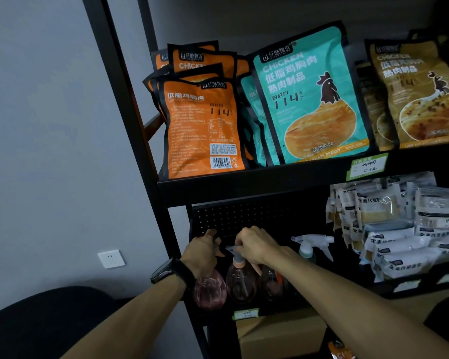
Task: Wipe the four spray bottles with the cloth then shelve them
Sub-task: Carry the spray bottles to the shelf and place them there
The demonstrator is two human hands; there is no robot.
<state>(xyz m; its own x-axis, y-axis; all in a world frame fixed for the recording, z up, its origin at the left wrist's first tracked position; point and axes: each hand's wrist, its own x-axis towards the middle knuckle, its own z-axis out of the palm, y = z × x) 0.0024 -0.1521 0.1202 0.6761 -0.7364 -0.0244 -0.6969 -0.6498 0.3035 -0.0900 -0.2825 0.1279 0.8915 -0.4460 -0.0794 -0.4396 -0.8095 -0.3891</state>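
Several spray bottles stand on the lower shelf [270,310] of a black rack. My left hand [202,252] grips the head of the leftmost pink bottle [210,291]. My right hand [254,244] grips the white trigger head of the second pink bottle [240,281]. A third pink bottle [274,283] stands just right of it, partly hidden under my right forearm. A green bottle with a white trigger [313,246] stands further right, untouched. No cloth is in view.
The upper shelf [257,178] carries orange, teal and brown chicken pouches. White food packets [405,229] are heaped at the right of the lower shelf. A cardboard box [280,335] sits below. A wall socket [111,258] is at left, a dark chair back [44,317] at bottom left.
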